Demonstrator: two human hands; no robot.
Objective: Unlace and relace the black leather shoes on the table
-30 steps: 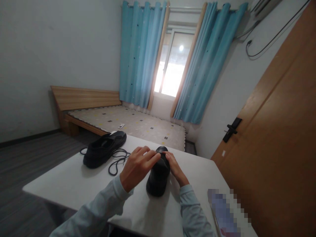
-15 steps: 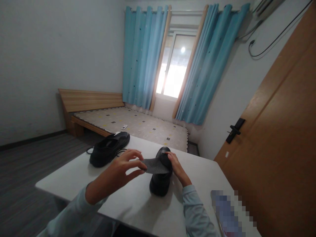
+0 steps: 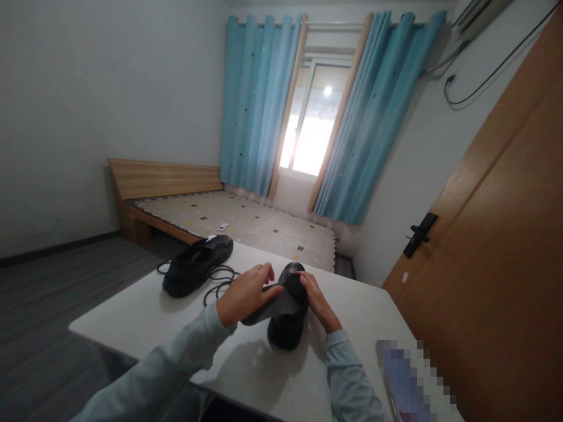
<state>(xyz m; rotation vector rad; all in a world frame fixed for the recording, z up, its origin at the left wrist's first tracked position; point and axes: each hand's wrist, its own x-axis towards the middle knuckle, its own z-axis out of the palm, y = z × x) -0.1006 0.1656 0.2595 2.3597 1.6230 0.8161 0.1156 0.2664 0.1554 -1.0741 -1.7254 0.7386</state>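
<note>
A black shoe (image 3: pixel 285 334) stands on the white table (image 3: pixel 246 363) in front of me, its heel toward me. Across its opening lies a thin grey insole (image 3: pixel 288 300), tilted and sticking out to the left. My left hand (image 3: pixel 246 294) is closed on the insole, thumb on top; some fingers are hidden beneath or behind it. Against the right side of the shoe, my right hand (image 3: pixel 317 300) grips the upper near its tongue. A second black shoe (image 3: pixel 189 275) sits apart at the table's left, with loose black laces (image 3: pixel 222 275) trailing beside it.
A blurred-out flat item (image 3: pixel 409 381) lies at the table's right edge. Beyond the table is a bed (image 3: pixel 246 217) with a small white object (image 3: pixel 223 227) on it. A wooden door (image 3: pixel 492 246) stands close on the right.
My left hand has moved right, closer to the shoe, and now grips the insole farther along, its free end showing below the hand. My right hand stays on the shoe.
</note>
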